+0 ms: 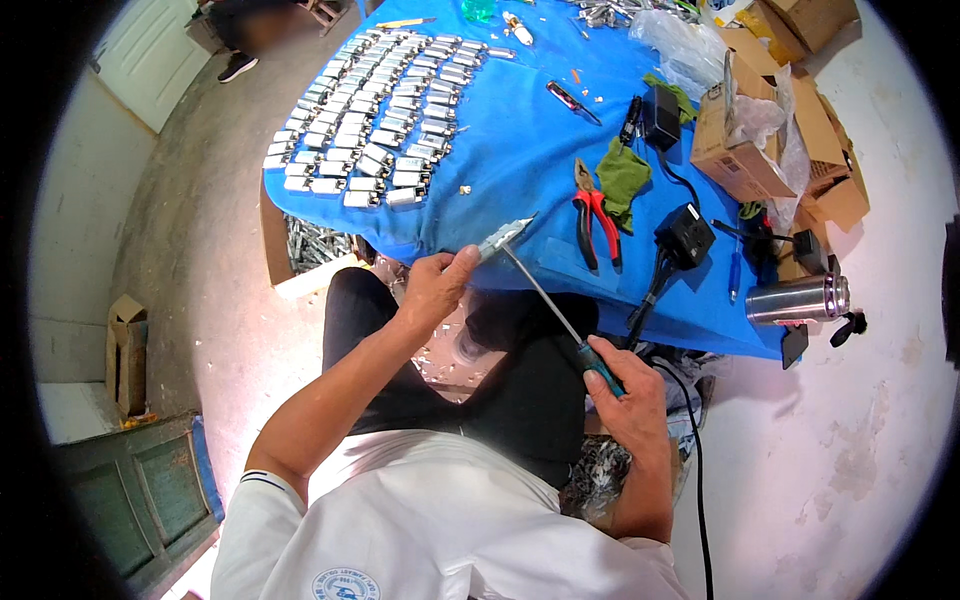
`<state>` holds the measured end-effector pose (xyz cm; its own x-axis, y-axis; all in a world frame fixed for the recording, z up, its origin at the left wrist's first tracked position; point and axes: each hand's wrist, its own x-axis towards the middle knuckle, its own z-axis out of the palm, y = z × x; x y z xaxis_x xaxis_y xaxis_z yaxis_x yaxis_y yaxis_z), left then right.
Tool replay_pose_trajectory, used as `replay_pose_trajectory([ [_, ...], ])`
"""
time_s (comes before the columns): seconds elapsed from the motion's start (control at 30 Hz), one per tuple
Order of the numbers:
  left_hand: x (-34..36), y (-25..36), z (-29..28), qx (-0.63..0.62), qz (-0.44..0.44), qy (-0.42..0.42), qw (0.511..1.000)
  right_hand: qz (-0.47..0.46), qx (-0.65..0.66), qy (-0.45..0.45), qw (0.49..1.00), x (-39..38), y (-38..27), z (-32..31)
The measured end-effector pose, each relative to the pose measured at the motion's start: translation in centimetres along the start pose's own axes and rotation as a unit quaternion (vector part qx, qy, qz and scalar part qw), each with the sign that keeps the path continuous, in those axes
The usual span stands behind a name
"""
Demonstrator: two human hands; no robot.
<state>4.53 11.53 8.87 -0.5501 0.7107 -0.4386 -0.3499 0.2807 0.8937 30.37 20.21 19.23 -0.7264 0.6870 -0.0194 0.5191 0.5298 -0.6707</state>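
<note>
My left hand (436,290) grips a small silver metal piece (500,237) with white material on it, held out at the front edge of the blue-covered table (510,160). My right hand (625,400) is closed on the teal handle of a tool like a soldering iron (545,300), its long metal shaft reaching up to the piece, with a black cord below the hand. Rows of small silver parts (365,120) lie across the table's left side. Red-and-black pliers (595,225) lie beyond the piece, beside a green cloth (625,175).
A black power strip (683,235), an adapter (662,118) and a steel flask (795,300) are on the right. Cardboard boxes (740,160) fill the back right. Metal pieces (315,245) sit boxed below the left edge. Another person's shoe (237,66) shows at top left.
</note>
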Motion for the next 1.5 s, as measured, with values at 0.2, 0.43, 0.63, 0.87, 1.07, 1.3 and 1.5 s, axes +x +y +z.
replay_pose_trajectory([
  [0.2, -0.2, 0.5, 0.1, -0.005, -0.015, 0.001, 1.0, -0.019, -0.013, 0.013, 1.0, 0.0, -0.1, -0.1],
  [0.43, -0.3, 0.6, 0.1, -0.044, -0.038, -0.017, 0.998, -0.044, -0.026, 0.016, 0.999, 0.3, 0.0, 0.0],
  [0.63, 0.0, 0.1, -0.1, -0.129, -0.057, -0.05, 0.989, -0.067, -0.065, 0.014, 0.996, 0.8, -0.5, -0.7],
  [0.87, 0.0, 0.1, 0.4, -0.132, -0.046, -0.039, 0.989, -0.079, -0.094, 0.014, 0.992, 1.3, -1.3, -1.1],
  [1.07, -0.1, 0.2, 0.6, -0.142, -0.047, -0.029, 0.988, -0.043, -0.059, -0.03, 0.997, 2.1, -1.5, -2.0],
  [1.3, 0.0, 0.0, 0.5, -0.206, -0.067, -0.039, 0.976, -0.079, -0.013, -0.011, 0.997, 2.2, 1.0, 0.1],
  [1.5, 0.2, -0.1, 0.3, -0.21, -0.073, -0.048, 0.974, -0.116, -0.029, 0.005, 0.993, 2.4, 1.5, 0.4],
])
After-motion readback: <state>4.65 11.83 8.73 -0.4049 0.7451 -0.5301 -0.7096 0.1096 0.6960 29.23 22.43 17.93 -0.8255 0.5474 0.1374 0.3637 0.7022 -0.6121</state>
